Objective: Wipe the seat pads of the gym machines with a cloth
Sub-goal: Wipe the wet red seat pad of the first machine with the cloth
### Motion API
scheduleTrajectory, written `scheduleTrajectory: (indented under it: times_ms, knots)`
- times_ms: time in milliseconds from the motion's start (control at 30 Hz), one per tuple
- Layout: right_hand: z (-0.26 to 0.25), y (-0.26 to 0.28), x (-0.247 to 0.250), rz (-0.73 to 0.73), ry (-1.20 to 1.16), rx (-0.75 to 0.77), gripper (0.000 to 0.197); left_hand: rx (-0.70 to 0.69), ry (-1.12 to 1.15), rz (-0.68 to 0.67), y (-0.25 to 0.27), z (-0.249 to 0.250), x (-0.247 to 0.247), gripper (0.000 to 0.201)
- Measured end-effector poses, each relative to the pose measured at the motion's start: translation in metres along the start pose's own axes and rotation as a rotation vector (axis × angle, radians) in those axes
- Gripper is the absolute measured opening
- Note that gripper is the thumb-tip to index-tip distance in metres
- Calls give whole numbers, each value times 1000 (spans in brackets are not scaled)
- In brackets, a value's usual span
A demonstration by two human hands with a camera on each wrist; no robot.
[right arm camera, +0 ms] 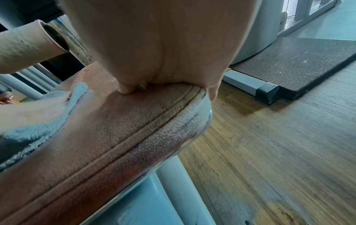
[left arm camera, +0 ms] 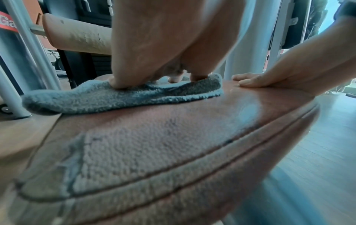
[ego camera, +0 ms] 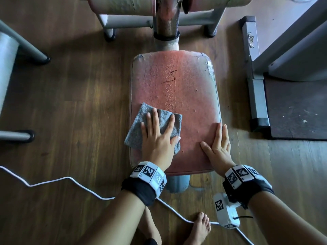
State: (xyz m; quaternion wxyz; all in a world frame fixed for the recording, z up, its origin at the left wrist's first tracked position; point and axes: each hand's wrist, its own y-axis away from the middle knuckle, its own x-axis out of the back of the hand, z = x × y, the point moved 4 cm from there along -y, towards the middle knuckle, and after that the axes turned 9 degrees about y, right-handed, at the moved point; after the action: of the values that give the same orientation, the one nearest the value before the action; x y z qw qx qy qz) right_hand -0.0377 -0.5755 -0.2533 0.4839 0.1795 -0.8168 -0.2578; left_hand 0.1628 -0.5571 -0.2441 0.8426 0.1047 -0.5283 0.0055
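Note:
A worn red seat pad [ego camera: 191,96] with droplets down its middle and a black scribble lies below me. A folded grey cloth [ego camera: 138,124] sits on its near left part, one corner hanging over the pad's left edge. My left hand [ego camera: 157,131] presses flat on the cloth with fingers spread and straight. My right hand [ego camera: 217,144] rests flat on the pad's near right edge, fingers together. In the left wrist view the cloth [left arm camera: 119,95] lies under the fingers on the pad [left arm camera: 173,137]. The right wrist view shows the pad's seamed edge [right arm camera: 134,124] and the cloth [right arm camera: 38,121].
Wooden floor surrounds the seat. The machine's post [ego camera: 167,20] and padded rollers stand beyond the pad. Grey frame legs [ego camera: 23,50] lie to the left, a frame rail [ego camera: 256,96] and dark rubber mat [ego camera: 297,110] to the right. A white cable [ego camera: 70,181] runs across the floor by my bare feet.

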Motion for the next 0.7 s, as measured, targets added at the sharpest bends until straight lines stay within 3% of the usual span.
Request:
scheduleTrajectory:
  times_ms: [167,367,600,700]
  knots:
    - [1,-1,-1,8,0,11,87,8,-8,8,17,1,-5,66]
    - [3,-2,-2,22,-8,19,86,12,-22,25,-18,10,-9,68]
    - [5,-3,-4,33,-15,30,87,19,-11,23,-6,5,-9,67]
    - [6,-4,-5,50,-21,53,87,-41,-27,-17,-17,-6,-3,66]
